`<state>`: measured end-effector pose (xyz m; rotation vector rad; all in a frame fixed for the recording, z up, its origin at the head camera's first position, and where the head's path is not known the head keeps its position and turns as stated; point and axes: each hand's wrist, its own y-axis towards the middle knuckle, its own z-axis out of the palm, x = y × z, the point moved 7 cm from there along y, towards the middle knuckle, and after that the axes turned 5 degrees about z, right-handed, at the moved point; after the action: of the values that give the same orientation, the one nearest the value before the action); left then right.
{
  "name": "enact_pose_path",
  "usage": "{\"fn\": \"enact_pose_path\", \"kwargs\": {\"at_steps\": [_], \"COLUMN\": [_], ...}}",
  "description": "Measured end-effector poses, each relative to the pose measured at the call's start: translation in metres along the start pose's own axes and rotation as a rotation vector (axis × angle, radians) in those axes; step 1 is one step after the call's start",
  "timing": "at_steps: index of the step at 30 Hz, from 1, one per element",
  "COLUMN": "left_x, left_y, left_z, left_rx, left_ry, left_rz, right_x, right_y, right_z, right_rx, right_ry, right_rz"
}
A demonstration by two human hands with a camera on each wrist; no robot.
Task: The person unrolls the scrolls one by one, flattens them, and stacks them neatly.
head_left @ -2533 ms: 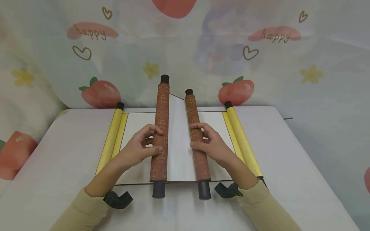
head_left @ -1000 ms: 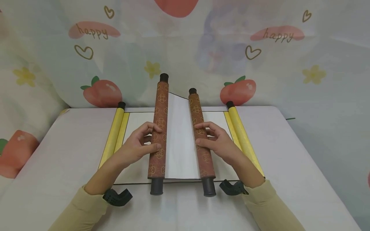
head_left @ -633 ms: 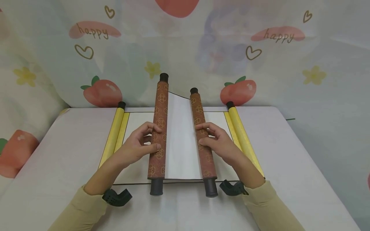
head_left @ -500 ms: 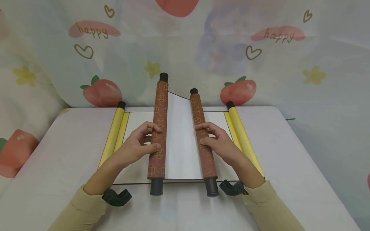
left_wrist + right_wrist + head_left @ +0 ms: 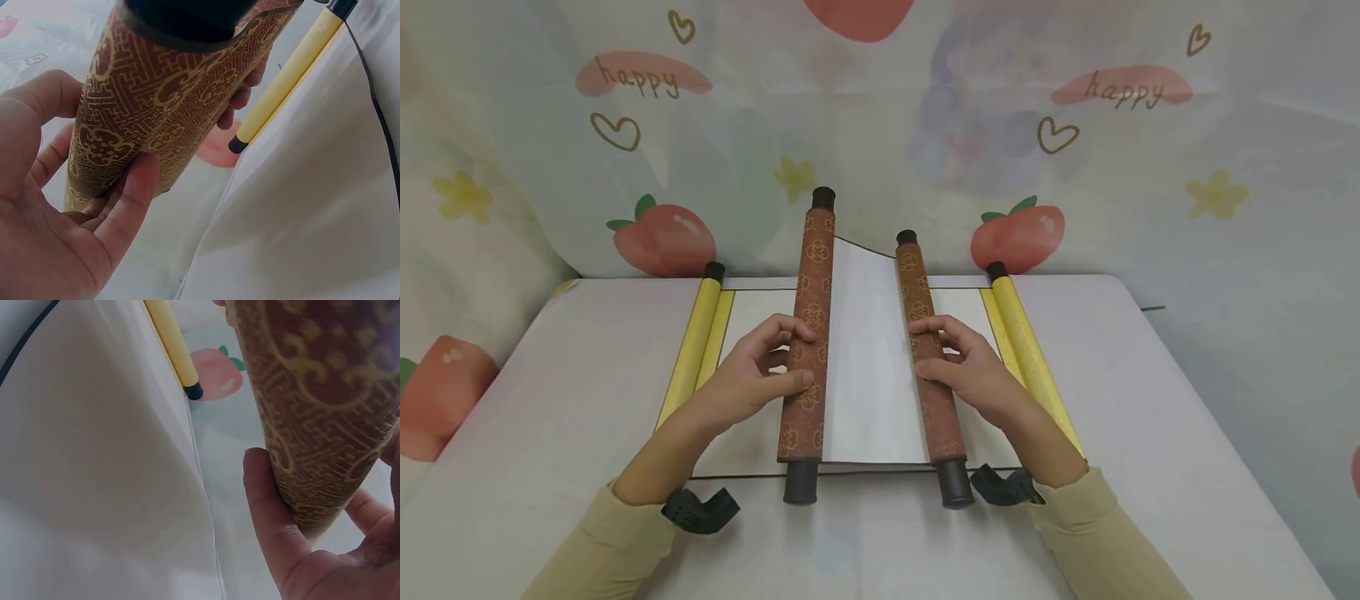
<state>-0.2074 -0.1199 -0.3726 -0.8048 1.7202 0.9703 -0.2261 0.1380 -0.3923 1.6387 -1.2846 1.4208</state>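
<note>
- Left hand (image 5: 752,379): fingers (image 5: 128,203) curled round the left brown roll (image 5: 808,333).
- Right hand (image 5: 973,371): fingers clamped on the right brown roll (image 5: 928,342).
- White sheet (image 5: 868,358) spans between both rolls, above the yellow scroll (image 5: 700,346) on the counter (image 5: 1150,400).

A: What does each hand hold?
B: The left hand (image 5: 751,375) grips the left brown roll (image 5: 808,333); the right hand (image 5: 973,371) grips the right brown roll (image 5: 931,358).
A: Between them?
B: White paper (image 5: 868,367), above a yellow-edged scroll (image 5: 700,346) on the table (image 5: 1150,400).
</note>
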Motion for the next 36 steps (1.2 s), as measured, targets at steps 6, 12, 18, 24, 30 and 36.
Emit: {"fn": "enact_pose_path", "kwargs": {"at_steps": [6, 12, 18, 24, 30, 36], "left_x": [-0.0007, -0.0007, 0.0029, 0.0062, 0.0042, 0.0039], "left_y": [0.0001, 0.0001, -0.0009, -0.0018, -0.0009, -0.0008], "left_z": [-0.0014, -0.0018, -0.0035, -0.0054, -0.0059, -0.0065], "left_rx": [0.004, 0.004, -0.002, -0.005, -0.005, -0.01], "left_ry": [-0.004, -0.005, 0.008, 0.012, 0.028, 0.037], "left_rz": [-0.006, -0.004, -0.012, -0.019, -0.02, -0.023], "right_x": [0.0037, 0.0019, 0.0004, 0.0039, 0.0056, 0.0052], "right_y": [-0.0006, -0.0002, -0.0003, -0.0028, -0.003, -0.0015], "right_z": [-0.0009, -0.0001, 0.0, -0.0025, -0.0048, -0.0044], "right_rx": [0.001, 0.01, 0.032, 0.035, 0.039, 0.029], "right_ry": [-0.013, -0.001, -0.035, -0.024, -0.016, -0.016], "right_rz": [0.0, 0.006, -0.013, -0.029, -0.026, -0.04]}}
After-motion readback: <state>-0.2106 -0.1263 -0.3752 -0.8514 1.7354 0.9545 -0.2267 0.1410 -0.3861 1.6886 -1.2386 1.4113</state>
